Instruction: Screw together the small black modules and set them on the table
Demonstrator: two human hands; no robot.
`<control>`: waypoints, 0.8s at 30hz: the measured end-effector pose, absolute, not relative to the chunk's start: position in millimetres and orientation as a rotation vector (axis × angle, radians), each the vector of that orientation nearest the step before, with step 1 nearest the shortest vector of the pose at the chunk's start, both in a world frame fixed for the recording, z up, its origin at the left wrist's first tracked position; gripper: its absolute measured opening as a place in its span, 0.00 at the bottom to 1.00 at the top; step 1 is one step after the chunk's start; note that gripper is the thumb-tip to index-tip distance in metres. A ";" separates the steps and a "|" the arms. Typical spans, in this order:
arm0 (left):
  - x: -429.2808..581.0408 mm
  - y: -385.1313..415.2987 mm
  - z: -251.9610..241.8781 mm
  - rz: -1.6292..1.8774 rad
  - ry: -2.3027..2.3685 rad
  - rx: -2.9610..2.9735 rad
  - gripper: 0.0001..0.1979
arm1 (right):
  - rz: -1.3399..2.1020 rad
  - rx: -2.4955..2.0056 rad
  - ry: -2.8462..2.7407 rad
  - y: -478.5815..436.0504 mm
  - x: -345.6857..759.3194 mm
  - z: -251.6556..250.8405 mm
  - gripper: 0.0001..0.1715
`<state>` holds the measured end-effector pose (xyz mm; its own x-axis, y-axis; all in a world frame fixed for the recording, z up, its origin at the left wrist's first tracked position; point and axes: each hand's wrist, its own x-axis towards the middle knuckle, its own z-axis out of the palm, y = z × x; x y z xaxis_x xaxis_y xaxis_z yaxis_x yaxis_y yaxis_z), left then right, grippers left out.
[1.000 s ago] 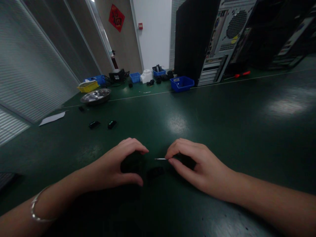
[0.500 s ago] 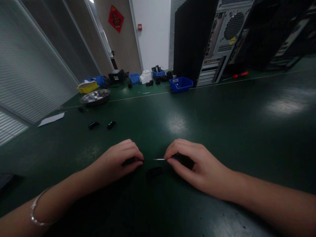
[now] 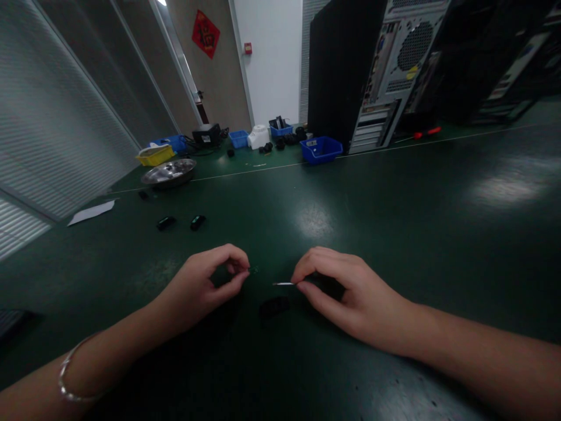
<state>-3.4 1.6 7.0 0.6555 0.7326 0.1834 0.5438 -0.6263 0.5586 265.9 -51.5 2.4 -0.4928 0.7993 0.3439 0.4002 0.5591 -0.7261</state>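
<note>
Thumb and forefinger of my left hand (image 3: 213, 283) are pinched together near the middle of the green table; a faint small thing shows at their tips, too blurred to name. Facing it, my right hand (image 3: 346, 289) pinches a thin white stick (image 3: 284, 283), whose darker tip points left towards my left hand without touching it. Just below the stick lies a black curved part (image 3: 274, 307) on the table, touched by neither hand. Two small black parts, one on the left (image 3: 165, 223) and one beside it (image 3: 197, 222), rest farther back.
A metal dish (image 3: 169, 173) and a yellow tray (image 3: 155, 155) stand at the back left. Behind the hands are a blue bin (image 3: 321, 150) and a tall black computer case (image 3: 342, 76). White paper (image 3: 92, 212) lies at the left edge, and a dark object (image 3: 15, 321) sits near the lower left.
My left hand has moved slightly up and left, its fingers now curled into a rounder pinch with a faint small thing at the tips. My right hand and the stick have stayed put.
</note>
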 end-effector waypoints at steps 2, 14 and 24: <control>0.4 -3.9 10.7 0.569 0.969 2.280 0.07 | 0.761 -0.956 -2.115 -50.9 265.7 2.4 0.07; 12.0 -19.3 10.3 0.498 0.741 2.225 0.11 | 0.742 -0.952 -2.121 -49.1 264.5 2.7 0.07; 12.7 -22.3 10.9 0.475 0.764 2.264 0.11 | 0.752 -0.952 -2.181 -49.1 264.3 2.7 0.07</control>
